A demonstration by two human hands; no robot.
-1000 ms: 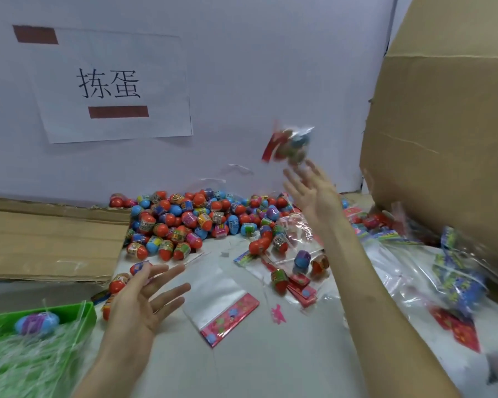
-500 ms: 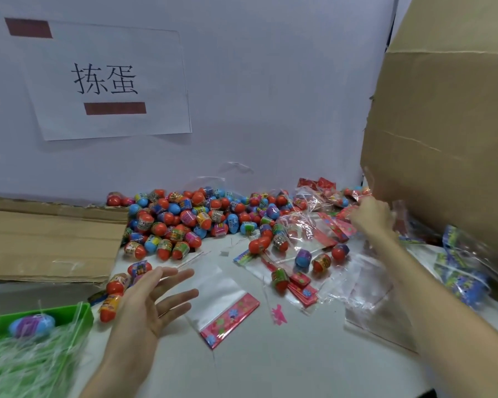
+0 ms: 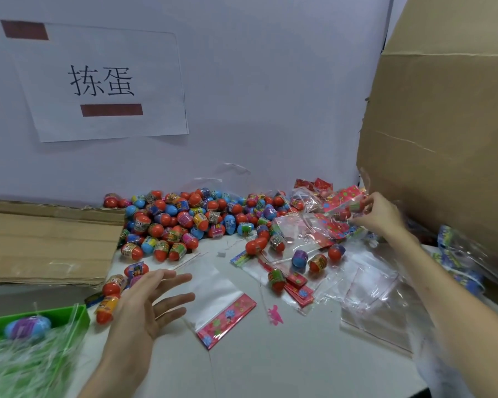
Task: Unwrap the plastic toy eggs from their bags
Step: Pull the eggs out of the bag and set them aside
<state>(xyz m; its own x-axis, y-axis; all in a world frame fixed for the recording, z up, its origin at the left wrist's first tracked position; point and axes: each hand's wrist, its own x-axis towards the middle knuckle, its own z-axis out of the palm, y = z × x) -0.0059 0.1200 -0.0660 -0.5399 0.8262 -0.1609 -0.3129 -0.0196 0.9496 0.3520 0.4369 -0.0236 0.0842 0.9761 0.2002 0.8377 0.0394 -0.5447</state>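
A tall cardboard box (image 3: 443, 124) stands at the right of the table (image 3: 285, 366), and a heap of toy eggs (image 3: 184, 219) lies along the wall. Beside the box the right hand (image 3: 381, 215) pinches a bagged egg (image 3: 352, 208). The left hand (image 3: 144, 308) is spread, holding nothing.

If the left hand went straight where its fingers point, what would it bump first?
Probably the flat empty bag with the red strip, just past the left hand's open fingers. The hand may be hovering, so it could pass above it.
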